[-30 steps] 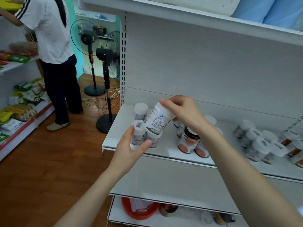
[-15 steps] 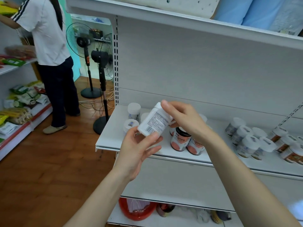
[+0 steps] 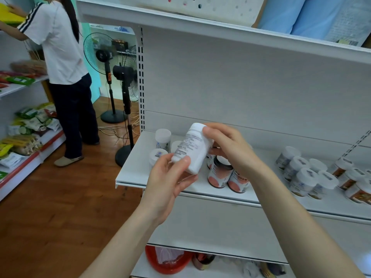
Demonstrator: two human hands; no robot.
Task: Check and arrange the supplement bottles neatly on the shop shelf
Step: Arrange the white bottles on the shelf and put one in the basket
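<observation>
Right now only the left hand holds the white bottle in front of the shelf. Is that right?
No. The head view shows both hands holding the white bottle, left hand at its base, right hand at its cap, in front of the shelf.

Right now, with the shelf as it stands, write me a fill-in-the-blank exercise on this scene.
The left hand and right hand together hold one tilted bottle that is ____ in colour.
Beside the shelf, on the wooden floor, stand ____ pedestal fans.
The basin on the lower level is ____.
Missing words: white; two; red.
</observation>
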